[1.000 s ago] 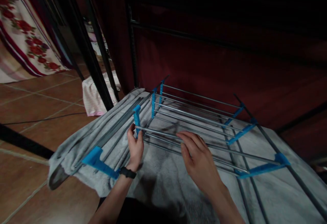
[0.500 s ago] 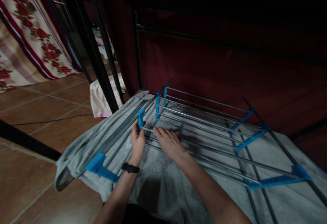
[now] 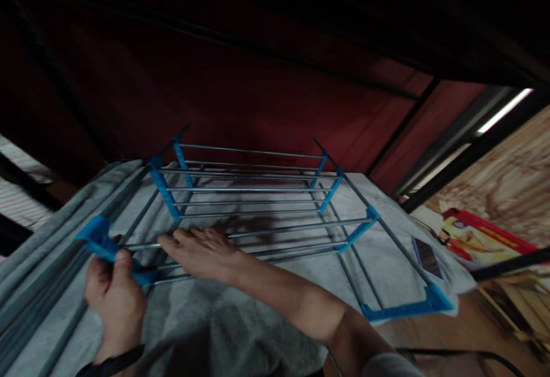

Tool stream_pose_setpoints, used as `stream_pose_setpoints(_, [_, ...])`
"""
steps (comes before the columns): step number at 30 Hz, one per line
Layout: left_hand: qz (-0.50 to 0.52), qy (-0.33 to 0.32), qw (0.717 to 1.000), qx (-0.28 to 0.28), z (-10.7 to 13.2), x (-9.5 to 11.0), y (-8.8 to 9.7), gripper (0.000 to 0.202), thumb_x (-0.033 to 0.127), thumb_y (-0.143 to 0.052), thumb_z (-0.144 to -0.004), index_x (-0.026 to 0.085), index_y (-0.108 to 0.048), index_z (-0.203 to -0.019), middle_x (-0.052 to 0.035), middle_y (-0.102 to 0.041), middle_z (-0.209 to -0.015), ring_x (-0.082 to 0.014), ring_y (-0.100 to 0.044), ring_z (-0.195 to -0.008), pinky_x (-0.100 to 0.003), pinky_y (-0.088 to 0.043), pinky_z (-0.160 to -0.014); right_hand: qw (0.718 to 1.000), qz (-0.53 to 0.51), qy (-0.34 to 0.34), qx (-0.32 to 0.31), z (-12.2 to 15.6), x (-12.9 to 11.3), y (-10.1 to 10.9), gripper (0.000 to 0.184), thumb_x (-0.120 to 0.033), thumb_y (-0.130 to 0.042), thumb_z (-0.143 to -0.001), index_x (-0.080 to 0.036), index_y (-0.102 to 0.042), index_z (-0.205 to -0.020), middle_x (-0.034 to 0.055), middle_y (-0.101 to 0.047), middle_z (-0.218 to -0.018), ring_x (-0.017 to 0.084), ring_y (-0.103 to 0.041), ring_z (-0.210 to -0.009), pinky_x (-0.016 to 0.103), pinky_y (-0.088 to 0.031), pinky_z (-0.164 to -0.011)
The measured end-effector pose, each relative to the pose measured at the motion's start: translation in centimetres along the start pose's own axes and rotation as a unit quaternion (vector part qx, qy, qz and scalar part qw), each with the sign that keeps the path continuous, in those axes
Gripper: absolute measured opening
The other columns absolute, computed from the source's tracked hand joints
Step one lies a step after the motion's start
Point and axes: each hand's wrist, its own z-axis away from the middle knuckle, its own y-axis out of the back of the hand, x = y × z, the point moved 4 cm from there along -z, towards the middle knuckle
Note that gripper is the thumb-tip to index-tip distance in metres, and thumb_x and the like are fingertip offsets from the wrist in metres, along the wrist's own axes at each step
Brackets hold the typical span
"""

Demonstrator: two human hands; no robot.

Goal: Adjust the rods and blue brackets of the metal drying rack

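A rack of thin metal tubes and blue plastic brackets lies part-assembled on a grey blanket (image 3: 344,277). My left hand (image 3: 117,291) is closed around a blue bracket (image 3: 95,232) at the rack's near left, thumb on top. My right hand (image 3: 201,251) lies over a metal tube (image 3: 283,230) beside that bracket, its fingers bent over the tube; their undersides are hidden. The tube's far end meets another blue bracket (image 3: 358,232) on the right. Farther back, several tubes span between two blue brackets. A loose-ended blue bracket (image 3: 412,310) sticks out at the front right, with no tube in it.
A phone (image 3: 427,258) lies on the blanket's right side. Beyond it are a red-and-yellow box (image 3: 481,239) and a wooden stool (image 3: 515,308). Dark metal frame posts and a dark red cloth (image 3: 258,102) stand behind the rack. Loose tubes lie at the left.
My view has swung right, bringing the phone and box into sight. Both hands stay at the left end of the same tube, and the left bracket now appears more tilted.
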Motion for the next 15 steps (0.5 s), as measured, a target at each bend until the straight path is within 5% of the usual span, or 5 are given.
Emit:
stream_pose_setpoints(7, [-0.014,-0.074,0.996,0.046,0.1,3.2,0.0,0.042,0.062,-0.055,-0.088,0.022,-0.062,-0.096,-0.0015,-0.067,-0.092,-0.0234,-0.061,-0.088,-0.048,-0.052,-0.097,1.000,-0.008,0.006,-0.007,0.1,-0.4,0.6,0.041,-0.014,-0.028,-0.103,-0.018,-0.042,-0.141,0.0090,-0.062,-0.125,0.020,-0.063,-0.106,0.036,-0.053,-0.085])
stream_pose_setpoints(15, [-0.013,-0.086,0.996,0.028,-0.3,1.7,0.2,0.039,0.054,-0.051,-0.094,0.019,-0.060,-0.110,-0.0072,-0.066,-0.101,-0.0212,-0.062,-0.094,-0.036,-0.050,-0.093,0.999,0.012,-0.010,-0.031,-0.4,-0.2,0.8,0.053,-0.012,-0.028,-0.100,-0.021,-0.037,-0.151,0.0145,-0.059,-0.130,0.023,-0.063,-0.109,0.037,-0.052,-0.087])
